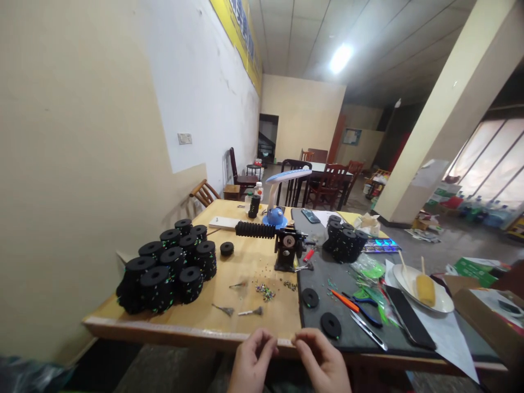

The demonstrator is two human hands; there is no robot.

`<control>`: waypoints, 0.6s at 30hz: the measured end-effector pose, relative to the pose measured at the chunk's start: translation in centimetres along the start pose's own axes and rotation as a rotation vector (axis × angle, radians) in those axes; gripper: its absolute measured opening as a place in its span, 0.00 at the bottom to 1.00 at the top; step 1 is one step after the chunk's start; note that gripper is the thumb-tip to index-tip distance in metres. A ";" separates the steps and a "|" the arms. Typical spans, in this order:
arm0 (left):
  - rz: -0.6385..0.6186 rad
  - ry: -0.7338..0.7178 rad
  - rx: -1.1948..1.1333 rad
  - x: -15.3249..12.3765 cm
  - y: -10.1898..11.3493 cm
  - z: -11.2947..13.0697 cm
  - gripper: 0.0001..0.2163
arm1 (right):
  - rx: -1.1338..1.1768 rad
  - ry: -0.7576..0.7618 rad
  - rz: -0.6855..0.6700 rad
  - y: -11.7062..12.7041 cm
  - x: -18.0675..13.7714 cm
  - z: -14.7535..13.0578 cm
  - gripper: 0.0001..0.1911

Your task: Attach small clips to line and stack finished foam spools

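My fingers rest at the near edge of the worktop. On its left stand stacks of foam rings. Ahead of me, a small bench device sits at the far side of scattered beads. A mat lies to the right, with pliers on it. Beyond the mat is a plate, and a desk lamp stands far off.

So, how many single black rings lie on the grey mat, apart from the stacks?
2: one black ring near the left edge of the grey mat, and one black ring by the mat's front edge, close to the right hand. None seems hidden.
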State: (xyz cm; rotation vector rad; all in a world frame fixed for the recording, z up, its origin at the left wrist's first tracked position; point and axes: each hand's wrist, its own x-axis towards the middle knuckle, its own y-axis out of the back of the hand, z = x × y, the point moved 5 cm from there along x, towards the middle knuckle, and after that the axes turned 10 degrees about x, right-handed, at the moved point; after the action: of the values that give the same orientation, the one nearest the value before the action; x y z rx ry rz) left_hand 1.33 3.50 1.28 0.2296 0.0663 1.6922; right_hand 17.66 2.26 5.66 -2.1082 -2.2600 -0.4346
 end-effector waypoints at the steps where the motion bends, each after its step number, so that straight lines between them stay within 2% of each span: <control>1: 0.012 -0.024 0.039 -0.2 0.1 0.0 0.19 | 0.036 -0.032 0.009 -0.4 0.8 0.8 0.22; 4: -0.003 -0.098 0.159 -0.6 0.1 0.0 0.18 | 0.189 -0.145 0.007 -1.8 2.3 2.9 0.27; 7: -0.076 -0.163 0.211 -0.8 -0.1 0.1 0.15 | 0.342 -0.223 -0.045 -3.1 3.1 3.9 0.30; 9: -0.109 -0.207 0.231 -0.8 -0.2 0.1 0.14 | 0.412 -0.276 -0.081 -3.9 3.4 4.0 0.30; 13: -0.083 -0.273 0.278 -0.7 -0.1 -0.1 0.11 | 0.481 -0.373 -0.095 -4.6 4.1 4.0 0.29; 18: -0.144 -0.279 0.361 0.1 -0.2 -0.9 0.10 | 0.537 -0.416 -0.085 -5.4 5.0 4.4 0.26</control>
State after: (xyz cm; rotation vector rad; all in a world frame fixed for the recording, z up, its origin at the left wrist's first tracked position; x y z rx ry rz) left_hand 1.30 3.75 0.38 0.7119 0.1764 1.4819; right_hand 12.74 7.79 1.40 -1.9436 -2.3032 0.6056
